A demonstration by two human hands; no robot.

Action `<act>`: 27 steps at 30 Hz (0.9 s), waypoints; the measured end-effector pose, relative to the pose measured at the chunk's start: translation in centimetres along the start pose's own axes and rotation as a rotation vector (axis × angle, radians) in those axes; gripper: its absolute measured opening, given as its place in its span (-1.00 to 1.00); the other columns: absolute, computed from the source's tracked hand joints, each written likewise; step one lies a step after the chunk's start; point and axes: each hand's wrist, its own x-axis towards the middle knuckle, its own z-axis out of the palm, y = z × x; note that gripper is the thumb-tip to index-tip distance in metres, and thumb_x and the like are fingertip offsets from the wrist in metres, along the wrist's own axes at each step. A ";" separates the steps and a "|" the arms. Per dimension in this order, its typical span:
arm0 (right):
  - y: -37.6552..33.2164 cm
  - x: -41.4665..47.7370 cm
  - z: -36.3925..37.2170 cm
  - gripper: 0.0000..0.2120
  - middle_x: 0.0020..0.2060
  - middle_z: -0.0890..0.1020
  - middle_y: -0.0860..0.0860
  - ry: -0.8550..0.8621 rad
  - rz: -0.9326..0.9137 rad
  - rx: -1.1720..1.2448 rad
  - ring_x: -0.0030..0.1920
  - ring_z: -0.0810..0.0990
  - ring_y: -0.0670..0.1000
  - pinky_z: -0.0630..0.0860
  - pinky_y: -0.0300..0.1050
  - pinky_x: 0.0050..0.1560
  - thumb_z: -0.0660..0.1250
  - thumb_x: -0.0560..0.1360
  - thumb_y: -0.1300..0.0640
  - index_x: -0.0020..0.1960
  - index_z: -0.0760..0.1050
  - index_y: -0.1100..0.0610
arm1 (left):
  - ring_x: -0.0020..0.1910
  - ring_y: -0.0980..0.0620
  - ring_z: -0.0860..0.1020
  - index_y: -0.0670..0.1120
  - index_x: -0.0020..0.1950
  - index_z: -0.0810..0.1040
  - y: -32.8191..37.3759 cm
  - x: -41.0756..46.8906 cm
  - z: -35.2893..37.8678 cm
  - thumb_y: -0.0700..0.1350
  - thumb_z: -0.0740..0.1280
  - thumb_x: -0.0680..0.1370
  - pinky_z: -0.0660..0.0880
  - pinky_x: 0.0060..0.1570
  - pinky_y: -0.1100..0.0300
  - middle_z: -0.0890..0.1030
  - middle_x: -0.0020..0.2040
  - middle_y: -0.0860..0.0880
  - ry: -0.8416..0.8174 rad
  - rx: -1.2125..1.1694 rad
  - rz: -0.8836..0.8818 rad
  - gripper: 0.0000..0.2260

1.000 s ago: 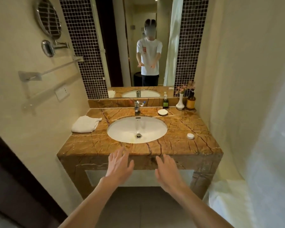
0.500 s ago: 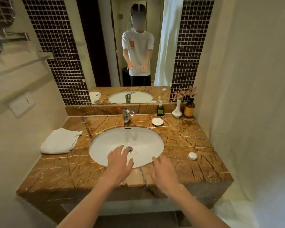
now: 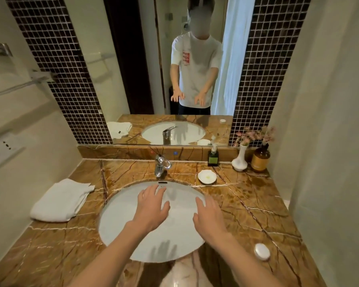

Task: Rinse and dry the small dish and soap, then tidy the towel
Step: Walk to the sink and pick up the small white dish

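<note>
small dish: little round white ceramic dish point(image 3: 207, 176) with a faint yellowish smear in the middle, sitting flat on the brown veined marble countertop point(image 3: 257, 204), nothing in it as far as I can see

soap: small white oval bar of soap point(image 3: 262, 251), smooth and plain, lying straight on the marble

towel: white terry towel point(image 3: 60, 200), loosely folded into a chunky rectangle, one edge a bit rumpled

left hand point(image 3: 151, 206): palm down over the white oval sink basin point(image 3: 120, 220), fingers spread wide, holding nothing

right hand point(image 3: 209, 216): same deal, palm down over the right side of the basin, fingers loosely splayed, empty

dish vs fingers: out past the right fingertips, a bit further right, near but not touching, close to the back of the counter

soap vs fingers: off to the right of the right hand and nearer the person than the fingertips, roughly level with the wrist, apart from it

towel vs fingers: well off to the left of the left fingers, across the basin rim

chrome tap point(image 3: 161, 165): just beyond the left fingertips, not touched; can't see any water running
</note>
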 end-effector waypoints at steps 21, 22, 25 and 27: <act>6.7 14.4 4.0 -0.55 0.36 0.38 0.19 -0.106 0.184 0.017 0.35 0.34 0.19 0.28 0.06 0.35 0.20 0.53 0.14 0.41 0.29 0.12 | 0.37 -0.14 0.33 -0.09 0.42 0.28 0.5 15.4 9.9 -0.03 0.18 0.57 0.27 0.34 -0.04 0.35 0.41 -0.14 -0.266 -0.256 0.124 -0.57; 7.0 15.0 3.9 -0.55 0.37 0.37 0.21 -0.115 0.214 0.018 0.36 0.33 0.21 0.28 0.08 0.36 0.19 0.55 0.14 0.42 0.28 0.14 | 0.32 -0.14 0.37 -0.09 0.42 0.29 0.6 16.0 10.5 -0.04 0.18 0.57 0.32 0.30 -0.02 0.37 0.39 -0.15 -0.302 -0.294 0.116 -0.58; 8.0 16.5 3.6 -0.54 0.36 0.36 0.23 -0.133 0.300 0.020 0.35 0.33 0.22 0.30 0.10 0.34 0.18 0.56 0.11 0.44 0.26 0.17 | -0.04 -0.06 0.50 -0.11 0.40 0.33 1.1 17.7 12.0 -0.08 0.18 0.57 0.40 -0.01 0.11 0.56 0.05 -0.13 -0.390 -0.429 0.030 -0.61; 8.8 17.5 3.5 -0.53 0.36 0.38 0.22 -0.161 0.350 0.045 0.34 0.36 0.23 0.33 0.11 0.32 0.18 0.56 0.14 0.45 0.25 0.16 | -0.20 0.00 0.48 -0.14 0.36 0.37 1.6 18.8 13.2 -0.12 0.18 0.57 0.35 -0.16 0.16 0.54 -0.23 -0.02 -0.418 -0.513 -0.053 -0.64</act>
